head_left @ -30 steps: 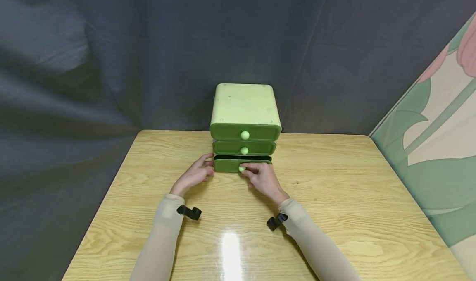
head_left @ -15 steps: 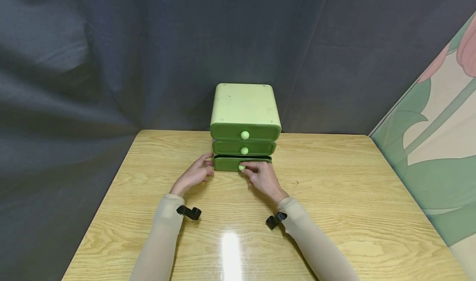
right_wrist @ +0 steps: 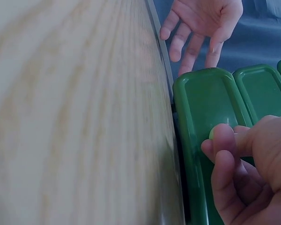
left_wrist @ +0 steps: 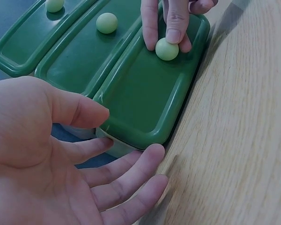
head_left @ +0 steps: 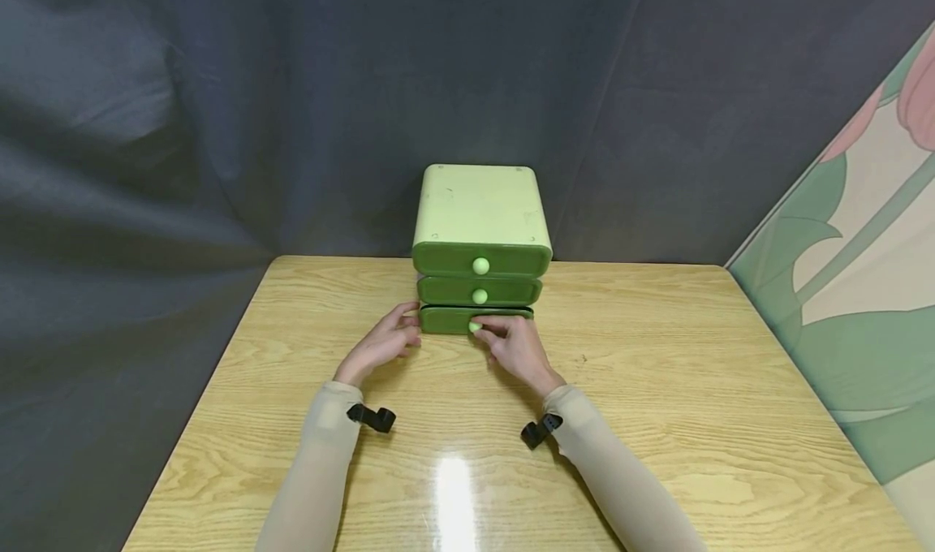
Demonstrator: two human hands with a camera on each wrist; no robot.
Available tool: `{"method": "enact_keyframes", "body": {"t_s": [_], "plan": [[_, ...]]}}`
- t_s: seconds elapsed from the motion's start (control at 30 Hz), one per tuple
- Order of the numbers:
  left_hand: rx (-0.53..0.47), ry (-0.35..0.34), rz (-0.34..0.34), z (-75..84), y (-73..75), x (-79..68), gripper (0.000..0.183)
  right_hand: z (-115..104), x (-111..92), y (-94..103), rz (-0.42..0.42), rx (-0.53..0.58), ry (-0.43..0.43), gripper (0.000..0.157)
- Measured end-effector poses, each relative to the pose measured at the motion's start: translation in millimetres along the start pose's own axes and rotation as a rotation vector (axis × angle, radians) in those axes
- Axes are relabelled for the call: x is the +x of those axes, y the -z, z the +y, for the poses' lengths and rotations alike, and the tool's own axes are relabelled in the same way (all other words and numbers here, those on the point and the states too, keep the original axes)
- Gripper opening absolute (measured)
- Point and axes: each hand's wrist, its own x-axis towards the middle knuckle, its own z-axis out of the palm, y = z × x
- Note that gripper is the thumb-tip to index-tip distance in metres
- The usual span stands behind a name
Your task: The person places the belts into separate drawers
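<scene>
A small cabinet (head_left: 482, 203) with a pale green top and three dark green drawer fronts stands at the back of the table. My right hand (head_left: 520, 352) pinches the round light green knob (left_wrist: 166, 50) of the bottom drawer (head_left: 444, 321). A thin dark gap shows above that drawer's front. At the cabinet's lower left side rests my left hand (head_left: 377, 347), fingers spread and loosely bent, fingertips at the drawer's left end; it grips nothing. The middle drawer (head_left: 441, 291) and the top drawer (head_left: 445, 260) sit above, each with its own knob.
A wooden table (head_left: 643, 390) lies under both arms. Directly behind the cabinet hangs a dark grey-blue curtain (head_left: 467, 65). To the right is a flower-patterned cloth (head_left: 862, 292). A black wrist camera (head_left: 372, 417) is strapped on the left wrist.
The bottom drawer has slid slightly inward, and the dark gap above its front has narrowed. My right hand has moved a little forward with its knob. The left hand has stayed in place.
</scene>
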Motion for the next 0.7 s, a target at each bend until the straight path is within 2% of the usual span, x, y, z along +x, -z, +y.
{"method": "enact_keyframes", "body": {"t_s": [0.6,0.7], "plan": [[0.006,-0.002,0.007,-1.2,-0.5,0.1,0.069,2.1,5.0,-2.1,0.016,0.015,0.006,0.018],[0.007,-0.004,0.007,-0.8,-1.6,-0.7,0.07,3.4,5.2,-2.5,0.039,-0.017,0.02,0.017]]}}
